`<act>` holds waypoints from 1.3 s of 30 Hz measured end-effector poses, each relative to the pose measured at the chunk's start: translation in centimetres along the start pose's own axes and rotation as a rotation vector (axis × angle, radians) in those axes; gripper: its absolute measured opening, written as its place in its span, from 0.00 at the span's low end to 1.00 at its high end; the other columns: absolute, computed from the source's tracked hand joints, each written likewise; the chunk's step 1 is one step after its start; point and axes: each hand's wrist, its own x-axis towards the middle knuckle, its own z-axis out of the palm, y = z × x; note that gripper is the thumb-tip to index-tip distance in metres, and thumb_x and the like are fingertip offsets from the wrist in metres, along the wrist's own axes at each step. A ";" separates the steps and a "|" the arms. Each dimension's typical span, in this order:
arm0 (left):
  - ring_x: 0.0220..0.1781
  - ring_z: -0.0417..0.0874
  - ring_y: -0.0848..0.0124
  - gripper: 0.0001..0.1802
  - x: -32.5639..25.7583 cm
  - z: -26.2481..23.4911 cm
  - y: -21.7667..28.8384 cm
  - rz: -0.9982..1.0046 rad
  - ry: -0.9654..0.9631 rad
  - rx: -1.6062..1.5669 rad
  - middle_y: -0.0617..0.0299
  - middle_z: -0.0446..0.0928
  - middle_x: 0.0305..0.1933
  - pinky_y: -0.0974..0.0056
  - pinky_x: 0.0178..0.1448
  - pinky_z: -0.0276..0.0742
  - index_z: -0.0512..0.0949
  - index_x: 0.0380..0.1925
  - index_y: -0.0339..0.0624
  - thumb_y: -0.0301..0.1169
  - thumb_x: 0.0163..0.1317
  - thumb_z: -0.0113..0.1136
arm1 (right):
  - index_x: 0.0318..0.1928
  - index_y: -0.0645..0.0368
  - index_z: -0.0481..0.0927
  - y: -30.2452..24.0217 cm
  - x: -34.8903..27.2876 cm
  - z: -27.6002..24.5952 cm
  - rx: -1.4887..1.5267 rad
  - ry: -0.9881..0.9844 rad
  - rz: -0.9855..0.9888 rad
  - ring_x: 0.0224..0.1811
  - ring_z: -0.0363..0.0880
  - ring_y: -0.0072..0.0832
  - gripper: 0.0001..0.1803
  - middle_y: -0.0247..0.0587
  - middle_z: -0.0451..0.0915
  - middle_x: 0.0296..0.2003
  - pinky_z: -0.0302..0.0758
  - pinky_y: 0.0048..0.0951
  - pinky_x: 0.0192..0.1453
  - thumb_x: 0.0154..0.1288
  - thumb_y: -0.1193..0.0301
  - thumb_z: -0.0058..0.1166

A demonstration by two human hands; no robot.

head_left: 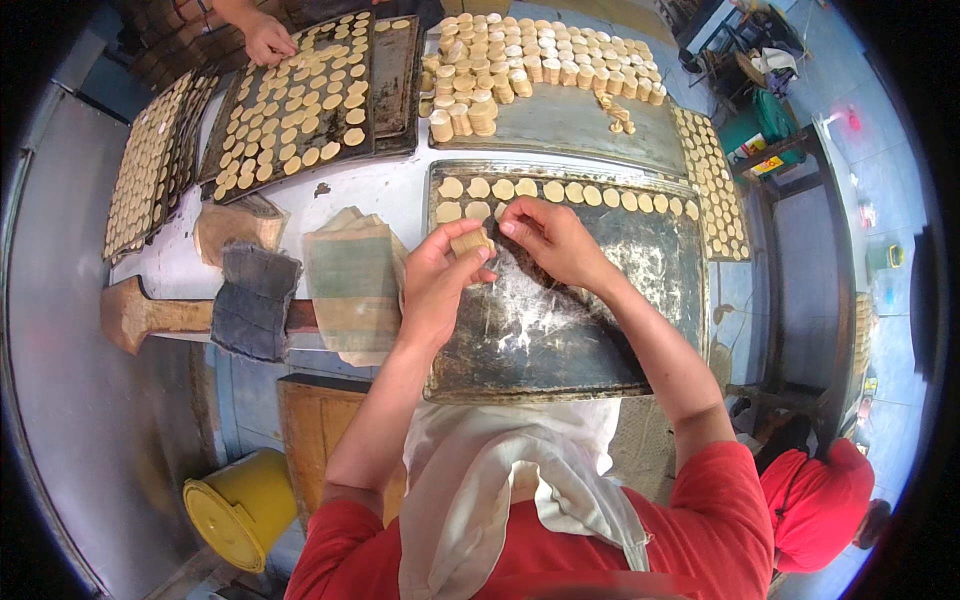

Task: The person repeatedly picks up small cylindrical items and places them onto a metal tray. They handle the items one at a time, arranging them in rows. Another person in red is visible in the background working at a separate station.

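My left hand [436,282] is closed round a short stack of thin, pale dough rounds [468,241], held over the left part of a dark, worn baking tray [560,340]. Just right of it, my right hand [555,240] pinches a single dough round [499,212] at the tray's surface, partly hidden by the fingers. Along the tray's far edge runs a full row of flat dough rounds [553,191]. A second row starts at the left with a few rounds [449,211], ending at my right fingertips.
Beyond my tray, many stacked dough rounds [550,70] cover another tray [560,125]. A co-worker's hand [268,40] touches a filled tray [290,110] at far left. Cloths [350,290], a dark pad [254,300] and a wooden bar [180,314] lie left; a yellow bucket [240,508] stands below.
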 end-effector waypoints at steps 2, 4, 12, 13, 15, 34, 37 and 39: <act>0.53 0.89 0.70 0.22 0.2 0.1 -0.1 -0.026 -0.004 0.023 0.56 0.85 0.55 0.65 0.50 0.92 0.79 0.67 0.31 0.19 0.75 0.68 | 0.49 0.60 0.85 0.3 0.2 -0.3 0.024 -0.141 -0.030 0.43 0.88 0.46 0.12 0.52 0.88 0.39 0.82 0.44 0.51 0.79 0.63 0.66; 0.53 0.89 0.70 0.22 0.3 0.4 -0.3 -0.014 -0.009 0.023 0.57 0.85 0.54 0.64 0.51 0.92 0.79 0.67 0.32 0.19 0.75 0.68 | 0.49 0.61 0.87 0.7 0.4 -0.8 -0.032 -0.158 -0.150 0.44 0.89 0.47 0.11 0.52 0.89 0.41 0.82 0.44 0.51 0.78 0.65 0.66; 0.53 0.88 0.69 0.20 0.6 2.0 -0.6 -0.031 -0.022 0.030 0.58 0.84 0.54 0.63 0.48 0.92 0.81 0.64 0.33 0.23 0.75 0.70 | 0.47 0.63 0.90 3.1 0.5 -4.2 -0.183 -0.003 0.120 0.42 0.89 0.36 0.12 0.49 0.91 0.40 0.82 0.40 0.50 0.78 0.66 0.66; 0.52 0.88 0.69 0.20 0.6 2.1 -0.6 -0.049 -0.040 0.050 0.57 0.84 0.55 0.64 0.47 0.91 0.81 0.64 0.33 0.24 0.75 0.71 | 0.47 0.63 0.90 3.2 0.2 -4.1 -0.044 -0.048 0.126 0.41 0.88 0.32 0.12 0.47 0.91 0.39 0.82 0.39 0.49 0.79 0.65 0.66; 0.51 0.88 0.70 0.19 0.9 2.4 -0.7 -0.070 -0.057 0.083 0.56 0.84 0.56 0.64 0.44 0.90 0.83 0.62 0.32 0.27 0.75 0.72 | 0.48 0.64 0.90 3.2 0.0 -3.6 0.149 -0.111 0.102 0.41 0.85 0.26 0.13 0.42 0.90 0.38 0.81 0.37 0.48 0.80 0.65 0.66; 0.57 0.90 0.66 0.25 0.6 4.3 -1.6 -0.084 -0.178 0.031 0.50 0.81 0.66 0.61 0.57 0.95 0.75 0.72 0.27 0.24 0.80 0.65 | 0.47 0.61 0.89 3.6 -0.7 -6.3 -0.803 0.000 0.135 0.40 0.84 0.25 0.12 0.38 0.88 0.35 0.80 0.34 0.47 0.79 0.65 0.69; 0.62 0.88 0.63 0.25 0.8 4.7 -1.8 -0.090 -0.189 0.018 0.50 0.80 0.68 0.59 0.61 0.94 0.74 0.73 0.29 0.24 0.81 0.65 | 0.45 0.63 0.88 3.6 -1.6 -6.3 0.021 -0.181 0.080 0.39 0.88 0.38 0.14 0.54 0.89 0.36 0.82 0.41 0.48 0.78 0.62 0.67; 0.64 0.88 0.63 0.25 1.0 4.9 -1.9 -0.101 -0.192 0.042 0.52 0.80 0.68 0.58 0.62 0.93 0.74 0.74 0.30 0.24 0.80 0.65 | 0.48 0.63 0.88 3.7 -2.2 -6.3 0.013 -0.149 0.016 0.39 0.87 0.37 0.12 0.51 0.89 0.37 0.81 0.40 0.48 0.80 0.64 0.65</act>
